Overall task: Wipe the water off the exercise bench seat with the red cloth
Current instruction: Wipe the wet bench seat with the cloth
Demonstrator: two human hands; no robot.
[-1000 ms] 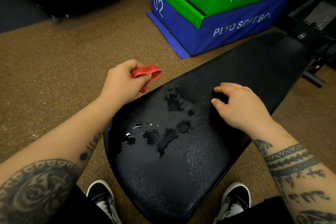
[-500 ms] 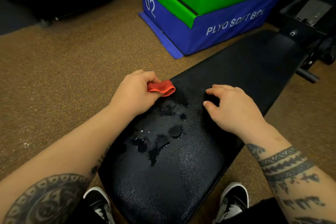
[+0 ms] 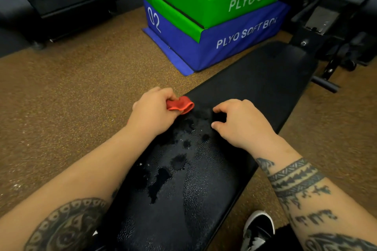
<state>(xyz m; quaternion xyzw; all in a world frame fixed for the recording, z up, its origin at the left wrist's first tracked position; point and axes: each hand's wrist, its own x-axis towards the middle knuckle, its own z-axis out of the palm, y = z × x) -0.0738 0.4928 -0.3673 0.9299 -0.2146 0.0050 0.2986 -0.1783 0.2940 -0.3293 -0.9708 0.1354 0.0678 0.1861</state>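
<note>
The black exercise bench seat point(image 3: 255, 91) runs from bottom centre to upper right. Puddles of water point(image 3: 177, 162) lie on its near half. My left hand point(image 3: 153, 111) grips a folded red cloth point(image 3: 180, 105) at the seat's left edge, just beyond the wet patch. My right hand point(image 3: 242, 122) rests on the seat to the right of the cloth, fingers curled and apart, holding nothing.
A green plyo box stacked on a blue one point(image 3: 214, 45) stands on the brown floor point(image 3: 71, 98) beyond the seat. The black bench frame point(image 3: 326, 47) is at upper right, dark equipment point(image 3: 61, 0) at upper left. My shoe point(image 3: 258, 230) shows at the bottom.
My left hand has carried the red cloth from beside the seat onto its left edge above the water. My right hand stayed on the seat. The view shifted a little.
</note>
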